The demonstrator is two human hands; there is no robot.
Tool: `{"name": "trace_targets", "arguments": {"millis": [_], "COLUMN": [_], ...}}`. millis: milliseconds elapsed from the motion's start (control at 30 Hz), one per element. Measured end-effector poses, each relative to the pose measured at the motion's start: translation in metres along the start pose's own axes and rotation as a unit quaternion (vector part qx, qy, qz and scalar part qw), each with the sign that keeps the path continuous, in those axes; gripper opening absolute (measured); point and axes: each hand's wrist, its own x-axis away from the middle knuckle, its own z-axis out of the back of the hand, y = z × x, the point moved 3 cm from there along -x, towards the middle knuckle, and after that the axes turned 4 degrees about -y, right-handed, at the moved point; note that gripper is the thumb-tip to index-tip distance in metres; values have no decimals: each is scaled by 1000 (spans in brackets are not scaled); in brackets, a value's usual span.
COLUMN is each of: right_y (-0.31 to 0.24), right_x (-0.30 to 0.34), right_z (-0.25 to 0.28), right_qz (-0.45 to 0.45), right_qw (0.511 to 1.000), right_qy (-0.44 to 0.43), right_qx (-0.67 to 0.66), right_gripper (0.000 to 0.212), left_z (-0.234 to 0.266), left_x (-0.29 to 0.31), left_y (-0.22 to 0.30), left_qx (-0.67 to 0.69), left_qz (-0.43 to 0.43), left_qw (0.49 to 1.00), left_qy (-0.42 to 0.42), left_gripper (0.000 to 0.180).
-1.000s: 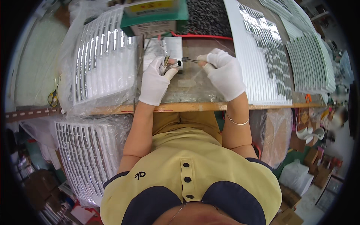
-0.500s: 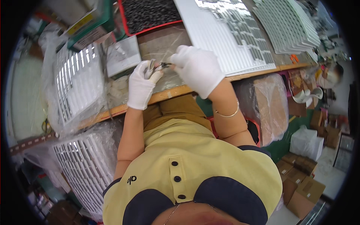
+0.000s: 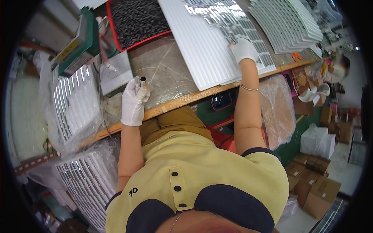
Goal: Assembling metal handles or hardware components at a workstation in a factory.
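My left hand (image 3: 133,104), in a white glove, is closed round a small shiny metal tube (image 3: 143,79) with a dark end, just above the near part of the table. My right hand (image 3: 246,51), also gloved in white, reaches over the white ribbed tray (image 3: 190,46). Its fingers are bent down at the rows of shiny silver pieces (image 3: 237,22) on that tray; what lies between the fingertips is too small to make out. A red-rimmed tray (image 3: 110,27) of small black pieces (image 3: 140,19) lies beyond my left hand.
A stack of white ribbed trays (image 3: 285,27) stands at the far right, near an orange item (image 3: 296,56). At left are a white-topped block (image 3: 116,72), a green box (image 3: 91,35) and a plastic-wrapped tray of silver pieces (image 3: 79,105). The wooden table edge (image 3: 186,97) runs before me.
My hands were together over the table, working on a small piece. My right hand has moved right and away to the ribbed tray; my left hand has shifted slightly left, keeping the metal tube.
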Motion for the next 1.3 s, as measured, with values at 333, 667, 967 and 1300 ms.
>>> {"name": "trace_targets", "arguments": {"millis": [333,667,967,1300], "right_y": [-15,-197,-214,-249], "right_x": [0,178,187,149], "right_z": [13,-14,-25,-47], "right_qz": [114,313,480,388], "right_qw": [993,774,784,835], "right_qy": [23,-165,-50,-122], "right_qx": [-9,-526,-390,-370], "right_gripper": [31,12,17,19], "left_z": [16,31,45,77], "left_x": [-2,12,12,-41], "left_y": [24,49,48,73], "left_qx": [-136,-237,-269,-377], "left_qz": [-44,-76,-91,-173], "left_qw": [988,964,950,889], "left_qy": [62,97,126,193], "left_gripper": [31,35,42,52]}}
